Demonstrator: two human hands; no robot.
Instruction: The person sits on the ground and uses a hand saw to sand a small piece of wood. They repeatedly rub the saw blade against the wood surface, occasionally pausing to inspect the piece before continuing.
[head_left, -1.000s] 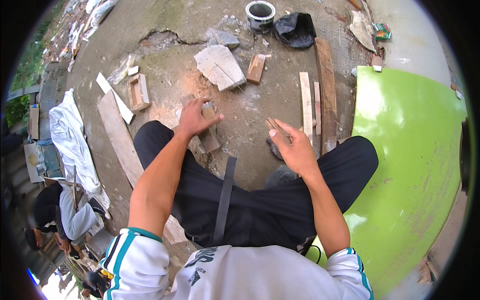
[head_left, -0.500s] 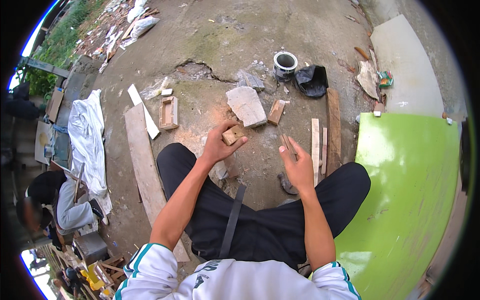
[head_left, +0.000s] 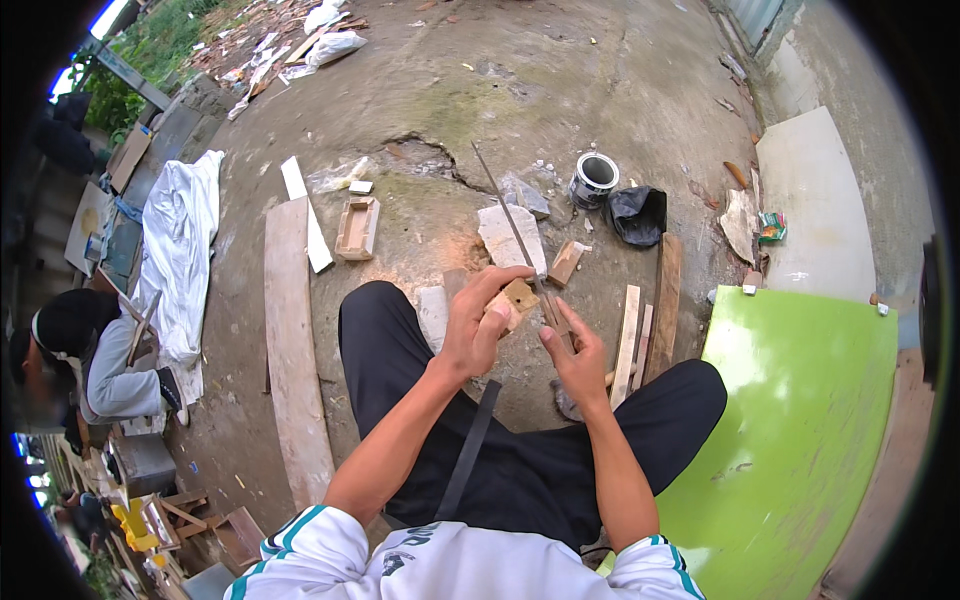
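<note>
My left hand (head_left: pixel 468 338) grips a small wooden block (head_left: pixel 519 294) with a dark hole in its face, held up between my knees. Closed around the wooden handle of a long, thin-bladed tool (head_left: pixel 511 222) is my right hand (head_left: pixel 578 362). The dark blade slants up and left, passing close beside the block; whether it touches cannot be made out. Part of the handle is hidden by my fingers. Beyond my hands, a pale stone slab (head_left: pixel 497 236) lies on the ground, with a wood piece (head_left: pixel 567 263) to its right.
A hollow wooden box (head_left: pixel 357 228) and a long plank (head_left: pixel 288 340) lie left. Wood strips (head_left: pixel 625 340), an open can (head_left: pixel 594 180) and a black plastic bag (head_left: pixel 637 215) are right. A green panel (head_left: pixel 790 420) covers the far right. Another person (head_left: pixel 110 360) sits at left.
My hands have come closer together. The block has turned in my left hand, and the tool's blade now shows clearly beside it. The whole view has shifted slightly.
</note>
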